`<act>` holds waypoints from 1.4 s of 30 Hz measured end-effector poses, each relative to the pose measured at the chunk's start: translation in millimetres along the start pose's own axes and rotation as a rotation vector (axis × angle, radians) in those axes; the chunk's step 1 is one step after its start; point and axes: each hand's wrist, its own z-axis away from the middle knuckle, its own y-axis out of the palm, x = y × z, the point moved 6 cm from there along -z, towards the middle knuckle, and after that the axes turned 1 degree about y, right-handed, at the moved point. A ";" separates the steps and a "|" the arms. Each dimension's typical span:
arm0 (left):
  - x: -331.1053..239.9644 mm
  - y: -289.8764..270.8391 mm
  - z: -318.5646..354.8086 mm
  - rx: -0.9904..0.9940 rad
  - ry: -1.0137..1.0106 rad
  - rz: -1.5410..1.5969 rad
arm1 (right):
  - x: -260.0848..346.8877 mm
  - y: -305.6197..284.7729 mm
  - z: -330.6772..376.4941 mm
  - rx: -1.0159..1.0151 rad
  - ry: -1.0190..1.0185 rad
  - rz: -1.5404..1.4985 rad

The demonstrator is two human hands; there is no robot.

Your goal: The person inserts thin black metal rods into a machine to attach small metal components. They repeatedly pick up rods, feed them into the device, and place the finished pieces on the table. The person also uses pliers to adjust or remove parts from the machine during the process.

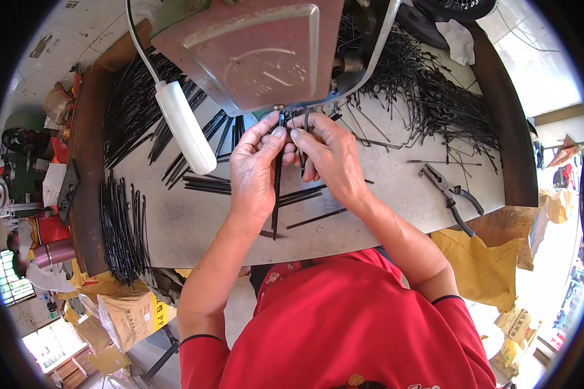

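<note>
Both hands meet just under the front of a reddish-brown machine head [256,55]. Between its thumb and fingers, my left hand [256,159] pinches a long flat black strip [277,194], whose lower end hangs down toward me. Close against it, my right hand [331,152] is closed on a thin black rod [304,170] that shows between the fingers. The upper ends of both pieces come together near the machine's lower edge. Fingers partly hide how they join there.
Black strips [123,227] lie in bundles on the left of the metal table [370,223]. Thin bent rods [435,97] are heaped at the far right, with pliers [449,194] nearer. A white lamp [185,129] hangs left of my hands. Raised brown edging [509,129] bounds the table.
</note>
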 end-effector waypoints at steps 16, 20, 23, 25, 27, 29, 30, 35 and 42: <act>5.0 1.1 4.1 -0.048 -0.017 0.020 | -4.7 -1.4 -1.0 -0.003 -0.022 0.022; 9.3 0.0 4.8 -0.049 -0.011 0.036 | -4.1 -2.2 -2.2 -0.028 -0.094 0.076; 9.3 1.0 6.9 -0.084 -0.003 0.048 | 4.7 -5.3 -2.6 0.003 -0.092 0.241; 3.7 -0.1 4.5 -0.057 -0.001 -0.027 | 5.4 -6.1 -7.3 0.024 -0.099 0.333; -7.0 -0.9 -0.9 -0.024 -0.027 -0.166 | 3.2 -8.6 -14.9 0.022 -0.133 0.363; -15.6 -6.4 -6.5 0.027 -0.146 -0.202 | -0.5 -10.4 -15.7 0.114 0.083 0.079; -16.4 -8.2 -8.7 0.064 -0.200 -0.182 | -2.3 -9.5 -14.9 0.162 0.189 -0.063; -16.8 -9.6 -11.7 0.074 -0.217 -0.168 | -17.2 -9.7 -16.3 0.169 0.199 -0.237; -8.7 -5.8 1.7 0.009 -0.096 -0.152 | -7.2 -12.3 -13.8 0.162 0.212 -0.193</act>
